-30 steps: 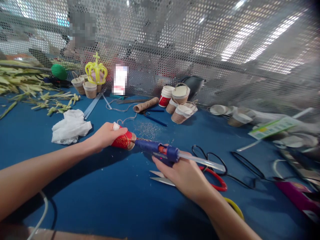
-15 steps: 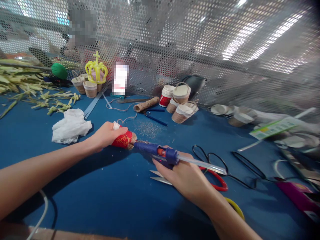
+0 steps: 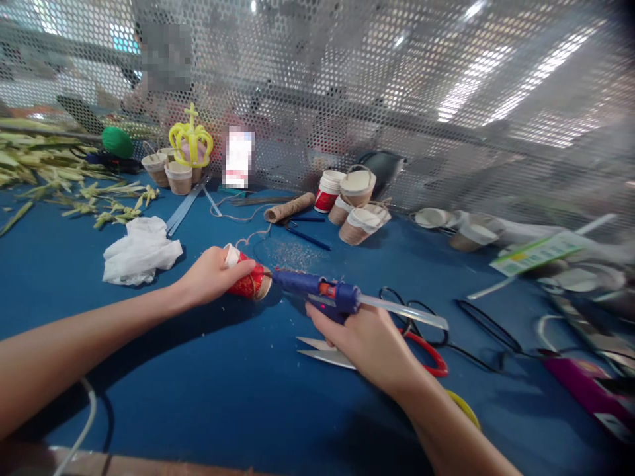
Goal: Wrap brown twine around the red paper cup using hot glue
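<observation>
My left hand [image 3: 211,274] is closed around a red paper cup [image 3: 247,283] lying on its side, its white rim toward the back left. Twine is wound around the cup's base end, and a loose strand runs back toward a roll of twine [image 3: 289,207]. In my right hand [image 3: 367,340] is a blue hot glue gun [image 3: 317,287], a clear glue stick [image 3: 404,312] jutting from its rear. The gun's nozzle is at the cup's twine-wound end; whether it touches is hard to tell. Beneath my right hand lie scissors with red handles [image 3: 427,354].
Several twine-wrapped cups [image 3: 358,225] stand at the back, others beside a yellow crown [image 3: 191,142]. A crumpled white cloth [image 3: 142,251] lies left. Black cord loops [image 3: 489,324] and a purple box [image 3: 585,393] are at right. A perforated metal screen [image 3: 297,86] rises behind.
The glue gun has shifted slightly right and up, its rear end swinging a little. My left hand has turned the cup a little and moved it slightly right.
</observation>
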{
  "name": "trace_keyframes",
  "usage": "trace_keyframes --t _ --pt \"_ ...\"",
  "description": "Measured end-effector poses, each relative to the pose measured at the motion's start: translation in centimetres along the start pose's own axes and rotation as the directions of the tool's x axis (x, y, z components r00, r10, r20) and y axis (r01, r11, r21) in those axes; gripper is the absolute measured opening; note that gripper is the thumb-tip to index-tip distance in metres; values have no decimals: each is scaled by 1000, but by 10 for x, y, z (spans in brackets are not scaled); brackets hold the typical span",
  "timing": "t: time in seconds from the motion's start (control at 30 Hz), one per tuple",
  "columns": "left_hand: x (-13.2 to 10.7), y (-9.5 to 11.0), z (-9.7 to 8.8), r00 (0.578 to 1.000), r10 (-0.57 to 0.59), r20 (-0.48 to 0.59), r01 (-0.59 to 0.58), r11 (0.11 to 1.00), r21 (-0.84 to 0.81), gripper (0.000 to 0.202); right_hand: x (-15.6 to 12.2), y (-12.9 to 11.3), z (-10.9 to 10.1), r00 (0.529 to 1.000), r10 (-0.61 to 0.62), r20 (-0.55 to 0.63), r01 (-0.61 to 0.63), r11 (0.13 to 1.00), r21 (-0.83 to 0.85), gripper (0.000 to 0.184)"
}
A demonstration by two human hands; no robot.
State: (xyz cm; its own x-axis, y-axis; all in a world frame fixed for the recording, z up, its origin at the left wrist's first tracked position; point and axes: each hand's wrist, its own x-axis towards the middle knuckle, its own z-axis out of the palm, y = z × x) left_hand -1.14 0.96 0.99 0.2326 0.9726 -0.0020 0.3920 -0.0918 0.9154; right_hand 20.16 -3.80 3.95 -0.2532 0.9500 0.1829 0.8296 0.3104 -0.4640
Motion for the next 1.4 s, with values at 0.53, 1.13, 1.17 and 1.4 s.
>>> trace_keyframes --t 0.53,1.13,1.17,1.4 --pt "-2 -3 1 999 49 0 -49 999 -3 30 0 -6 -4 983 169 66 -171 984 39 27" --pt "1 0 -1 999 -30 13 30 1000 1 36 -4 4 -3 990 -138 36 141 985 -102 19" --pt "1 0 0 999 -43 1 43 999 -3 36 -4 1 -3 992 -121 28 123 988 -93 17" --pt "6 -9 1 997 -69 -24 67 995 -79 35 -4 -11 -4 997 -48 59 49 999 -5 10"
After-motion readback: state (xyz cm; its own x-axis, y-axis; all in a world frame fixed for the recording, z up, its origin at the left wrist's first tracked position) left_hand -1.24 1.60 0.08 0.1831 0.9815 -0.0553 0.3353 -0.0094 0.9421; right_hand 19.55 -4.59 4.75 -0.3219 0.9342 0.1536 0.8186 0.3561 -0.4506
